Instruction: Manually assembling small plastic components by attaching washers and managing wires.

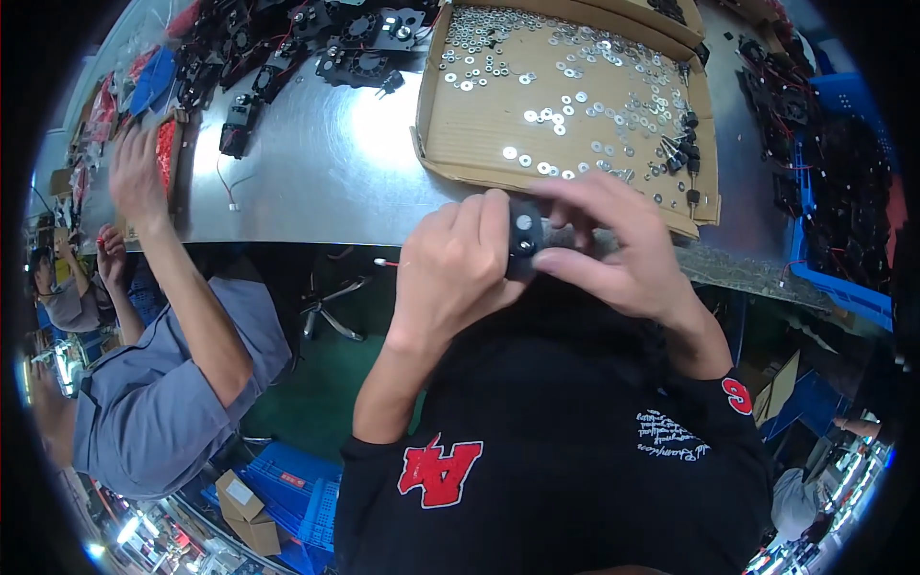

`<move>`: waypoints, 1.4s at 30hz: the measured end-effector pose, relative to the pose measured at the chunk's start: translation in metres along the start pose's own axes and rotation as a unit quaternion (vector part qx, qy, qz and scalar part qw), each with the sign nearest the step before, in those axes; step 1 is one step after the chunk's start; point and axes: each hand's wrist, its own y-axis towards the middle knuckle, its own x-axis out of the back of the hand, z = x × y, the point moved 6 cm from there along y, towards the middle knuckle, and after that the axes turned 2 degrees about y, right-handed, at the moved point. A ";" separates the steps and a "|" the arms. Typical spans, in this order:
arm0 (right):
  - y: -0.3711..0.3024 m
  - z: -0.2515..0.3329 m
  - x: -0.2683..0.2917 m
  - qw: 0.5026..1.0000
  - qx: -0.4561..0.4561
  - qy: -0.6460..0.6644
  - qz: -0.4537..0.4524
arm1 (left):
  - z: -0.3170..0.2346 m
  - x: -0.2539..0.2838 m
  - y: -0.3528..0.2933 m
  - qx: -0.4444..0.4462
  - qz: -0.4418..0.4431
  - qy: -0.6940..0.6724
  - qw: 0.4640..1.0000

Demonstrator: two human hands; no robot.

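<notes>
My left hand [450, 264] is closed around a small black part [525, 244] with a round silver spot and a dark round hole on its face. A red-and-white wire end with a white connector [383, 263] sticks out on the far side of that hand. My right hand [618, 244] is curved at the part's right side, its fingers and thumb apart. The thumb tip is close to the part's edge; whether it touches cannot be told. Just beyond both hands is a cardboard tray [470, 125] of loose metal washers [546, 117], nuts and screws.
Black motor-and-fan assemblies [359, 62] lie at the far left of the metal table [297, 182]. One motor with a wire [238, 125] lies nearer. A blue crate [843, 287] of black parts stands right. At left, a co-worker's arm [182, 278] reaches beside a box of red pieces [166, 158].
</notes>
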 end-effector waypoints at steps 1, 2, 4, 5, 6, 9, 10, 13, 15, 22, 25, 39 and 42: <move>-0.004 0.003 0.005 1.000 0.021 0.011 -0.021 | -0.001 0.004 0.001 -0.008 -0.032 -0.028 0.999; -0.011 0.002 0.007 0.997 0.024 0.057 -0.051 | -0.002 0.001 0.000 -0.012 -0.029 -0.024 0.999; -0.023 -0.003 0.009 0.981 0.007 0.142 -0.134 | -0.002 0.009 -0.003 -0.006 -0.104 -0.117 0.988; -0.024 0.002 0.009 0.982 0.019 0.126 -0.137 | -0.002 0.012 -0.002 0.005 -0.116 -0.128 0.985; -0.026 0.001 0.007 0.980 0.020 0.134 -0.144 | -0.004 0.011 -0.001 -0.001 -0.109 -0.123 0.986; -0.028 0.001 -0.008 0.983 0.029 0.129 -0.125 | -0.002 0.015 0.001 0.007 -0.113 -0.171 0.979; -0.028 0.000 -0.009 0.981 0.029 0.137 -0.137 | -0.003 0.016 0.003 -0.002 -0.102 -0.167 0.981; -0.028 0.002 -0.014 0.978 0.045 0.138 -0.151 | 0.001 0.024 0.003 0.039 -0.095 -0.178 0.979; -0.028 0.006 -0.015 0.978 0.050 0.143 -0.146 | 0.001 0.032 0.006 0.035 -0.095 -0.177 0.979; -0.039 0.007 -0.022 0.974 0.049 0.185 -0.124 | 0.002 0.045 0.007 0.058 -0.117 -0.133 0.982; -0.046 0.004 -0.025 0.978 0.049 0.175 -0.102 | 0.002 0.049 0.007 0.066 -0.122 -0.097 0.985; 0.032 -0.042 0.082 0.961 0.004 -0.271 -0.051 | -0.014 0.033 0.002 -0.085 0.041 0.133 0.987; 0.073 -0.070 0.088 0.953 0.009 -0.299 -0.047 | -0.012 0.027 0.004 -0.088 0.041 0.106 0.990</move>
